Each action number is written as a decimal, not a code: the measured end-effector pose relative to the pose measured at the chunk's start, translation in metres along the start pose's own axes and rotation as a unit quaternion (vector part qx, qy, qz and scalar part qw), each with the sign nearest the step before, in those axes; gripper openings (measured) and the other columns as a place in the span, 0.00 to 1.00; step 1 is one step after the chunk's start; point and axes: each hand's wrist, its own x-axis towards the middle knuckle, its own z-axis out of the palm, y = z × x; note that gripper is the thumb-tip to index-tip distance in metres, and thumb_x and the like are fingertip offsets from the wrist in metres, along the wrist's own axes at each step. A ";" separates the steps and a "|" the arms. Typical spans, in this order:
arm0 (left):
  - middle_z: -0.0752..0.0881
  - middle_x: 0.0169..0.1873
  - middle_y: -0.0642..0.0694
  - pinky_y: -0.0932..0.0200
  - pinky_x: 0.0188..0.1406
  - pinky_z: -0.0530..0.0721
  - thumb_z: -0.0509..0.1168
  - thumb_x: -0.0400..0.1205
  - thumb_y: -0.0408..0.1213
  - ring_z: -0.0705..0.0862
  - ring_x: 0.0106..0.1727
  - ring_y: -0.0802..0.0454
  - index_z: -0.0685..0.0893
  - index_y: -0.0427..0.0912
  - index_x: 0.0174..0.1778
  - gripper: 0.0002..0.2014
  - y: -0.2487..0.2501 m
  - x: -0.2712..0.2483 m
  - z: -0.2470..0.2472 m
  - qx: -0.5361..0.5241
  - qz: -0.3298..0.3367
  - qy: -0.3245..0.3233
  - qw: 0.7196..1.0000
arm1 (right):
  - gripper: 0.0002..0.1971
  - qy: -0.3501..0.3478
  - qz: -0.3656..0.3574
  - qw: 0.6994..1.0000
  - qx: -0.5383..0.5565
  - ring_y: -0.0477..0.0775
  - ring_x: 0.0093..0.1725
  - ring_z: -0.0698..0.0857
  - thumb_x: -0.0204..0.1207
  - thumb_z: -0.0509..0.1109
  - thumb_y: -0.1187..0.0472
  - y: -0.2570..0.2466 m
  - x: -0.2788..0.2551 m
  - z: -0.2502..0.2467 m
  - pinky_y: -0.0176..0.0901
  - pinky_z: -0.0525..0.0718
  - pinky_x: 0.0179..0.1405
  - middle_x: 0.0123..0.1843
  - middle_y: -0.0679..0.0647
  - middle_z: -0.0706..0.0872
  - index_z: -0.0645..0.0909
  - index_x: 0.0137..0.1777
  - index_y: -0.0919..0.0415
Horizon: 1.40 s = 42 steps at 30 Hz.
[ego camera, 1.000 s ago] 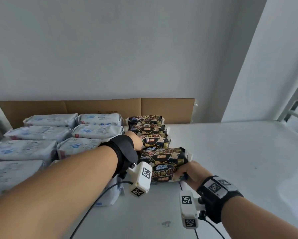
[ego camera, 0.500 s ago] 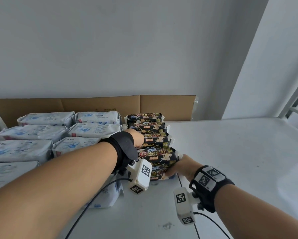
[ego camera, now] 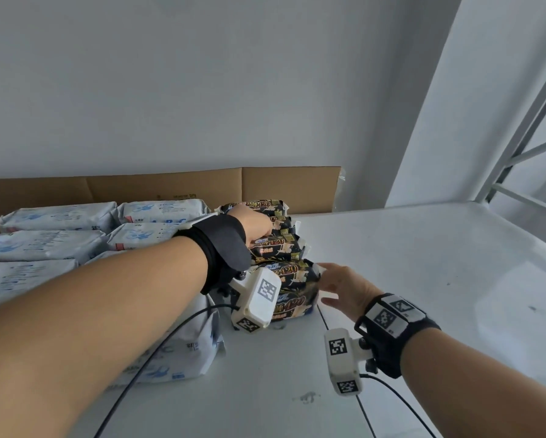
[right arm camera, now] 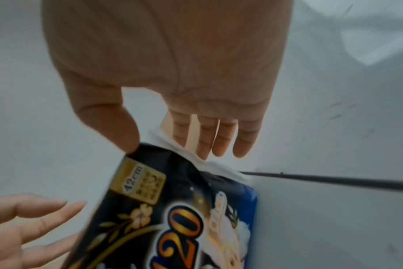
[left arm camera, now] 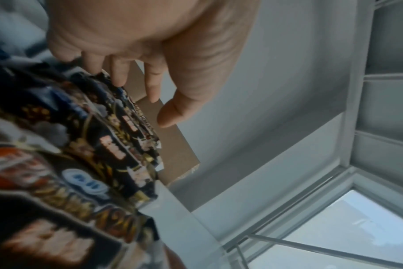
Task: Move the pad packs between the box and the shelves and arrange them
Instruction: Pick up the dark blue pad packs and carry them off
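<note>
A row of black pad packs (ego camera: 275, 248) stands on the white shelf (ego camera: 423, 263), running back toward a cardboard sheet (ego camera: 290, 184). My left hand (ego camera: 254, 226) reaches across and rests on top of the packs near the back of the row; in the left wrist view its fingers (left arm camera: 117, 72) are straight and touch the tops of the black packs (left arm camera: 81, 163). My right hand (ego camera: 325, 286) is open beside the right end of the nearest black pack (ego camera: 294, 298). In the right wrist view its thumb (right arm camera: 127, 131) touches the corner of that pack (right arm camera: 173, 218).
White pad packs (ego camera: 44, 245) fill the shelf left of the black row, and one more white pack (ego camera: 186, 352) lies under my left forearm. The white wall rises behind the cardboard. A metal shelf frame (ego camera: 524, 137) stands at the far right.
My right hand pushed the nearest black pack into the row, then let go and opened. My left hand slid farther back along the tops of the black packs.
</note>
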 end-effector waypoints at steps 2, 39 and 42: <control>0.76 0.31 0.50 0.59 0.47 0.79 0.66 0.76 0.30 0.78 0.45 0.46 0.73 0.46 0.30 0.12 0.008 -0.003 0.001 -0.047 0.025 -0.005 0.999 | 0.17 0.056 -0.022 0.998 0.032 0.57 0.56 0.75 0.76 0.56 0.71 0.000 -0.005 -0.004 0.55 0.69 0.64 0.50 0.59 0.80 0.80 0.60 0.64; 0.78 0.45 0.42 0.56 0.43 0.74 0.64 0.77 0.26 0.74 0.45 0.47 0.80 0.45 0.48 0.10 0.095 -0.381 0.510 -0.105 0.001 -0.273 0.956 | 0.18 0.418 -0.016 0.906 0.067 0.48 0.42 0.82 0.69 0.75 0.72 0.227 -0.426 -0.449 0.35 0.78 0.34 0.50 0.54 0.85 0.81 0.57 0.59; 0.77 0.49 0.42 0.53 0.52 0.73 0.63 0.79 0.27 0.74 0.49 0.47 0.82 0.43 0.45 0.07 0.098 -0.382 0.553 -0.080 -0.027 -0.296 0.951 | 0.18 0.434 -0.001 0.899 0.063 0.52 0.50 0.81 0.68 0.75 0.72 0.242 -0.430 -0.491 0.37 0.77 0.40 0.56 0.58 0.86 0.82 0.57 0.60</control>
